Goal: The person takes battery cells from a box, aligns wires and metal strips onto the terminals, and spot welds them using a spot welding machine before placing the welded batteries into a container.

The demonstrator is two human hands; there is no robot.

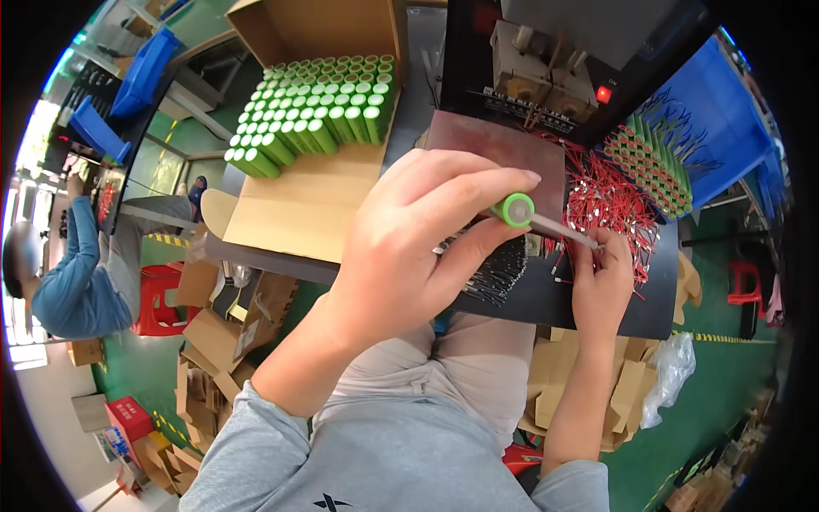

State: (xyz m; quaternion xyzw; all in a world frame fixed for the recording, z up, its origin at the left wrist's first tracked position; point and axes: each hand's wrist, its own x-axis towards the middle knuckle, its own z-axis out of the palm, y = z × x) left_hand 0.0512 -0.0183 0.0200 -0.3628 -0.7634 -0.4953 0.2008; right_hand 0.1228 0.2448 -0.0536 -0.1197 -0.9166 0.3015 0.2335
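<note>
In my left hand (pixel 418 230) a green cylindrical battery cell (pixel 517 210) is pinched between thumb and fingers, its pale end facing me. A thin grey strip (pixel 559 228) runs from beside the cell to my right hand (pixel 604 286), whose thumb and fingers close on its far end. That hand is over the front of a pile of red wires (pixel 610 200) with small metal ends. Partly hidden below my left hand, a bunch of black wires (pixel 499 273) lies on the dark table (pixel 550 305).
A machine (pixel 546 77) with a lit red switch and a brown plate (pixel 503 145) stands ahead. Rows of green cells (pixel 316 102) stand in a cardboard box (pixel 299 205) at left. Wired cells (pixel 648 166) lie by a blue bin (pixel 734 119). A person (pixel 85 264) sits far left.
</note>
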